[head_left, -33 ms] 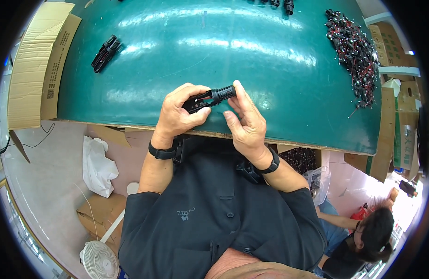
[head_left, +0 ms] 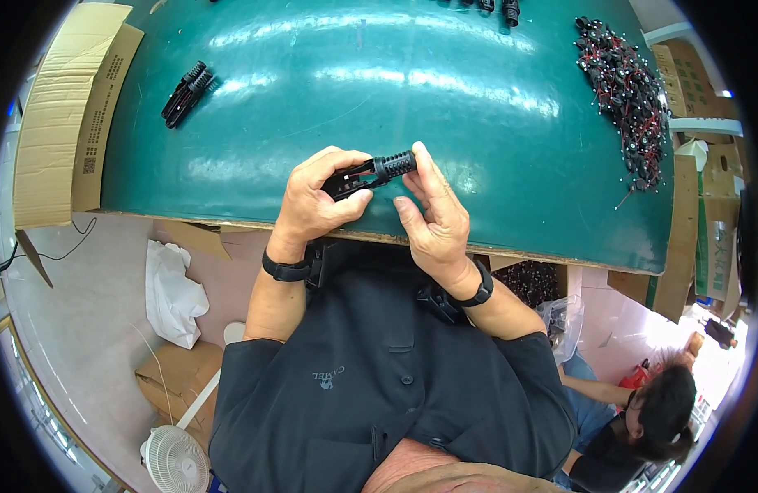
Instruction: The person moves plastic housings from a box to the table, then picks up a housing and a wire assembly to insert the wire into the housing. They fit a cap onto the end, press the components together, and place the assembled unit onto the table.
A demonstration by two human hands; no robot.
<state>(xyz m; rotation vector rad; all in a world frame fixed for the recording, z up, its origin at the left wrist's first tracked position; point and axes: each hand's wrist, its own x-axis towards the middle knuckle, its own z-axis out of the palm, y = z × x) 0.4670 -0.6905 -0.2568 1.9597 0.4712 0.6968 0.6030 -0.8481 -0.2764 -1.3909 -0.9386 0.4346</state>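
In front of me, over the table's near edge, my left hand (head_left: 309,195) is closed round a black plastic housing with a ribbed round end (head_left: 393,166). Its long body lies between my left thumb and fingers, with an open slot showing light parts inside; the rest of the body is hidden in the palm. My right hand (head_left: 439,218) has its fingers stretched out, their tips touching the ribbed end, and the thumb stands apart below. Farther left on the green table (head_left: 313,107) lie similar black ribbed pieces (head_left: 186,94), side by side.
A heap of small black parts with red wires (head_left: 625,99) covers the table's right side. More black pieces (head_left: 510,11) lie at the far edge. Cardboard boxes (head_left: 71,107) flank the table. A white fan (head_left: 176,460) stands lower left; another person (head_left: 658,415) sits lower right.
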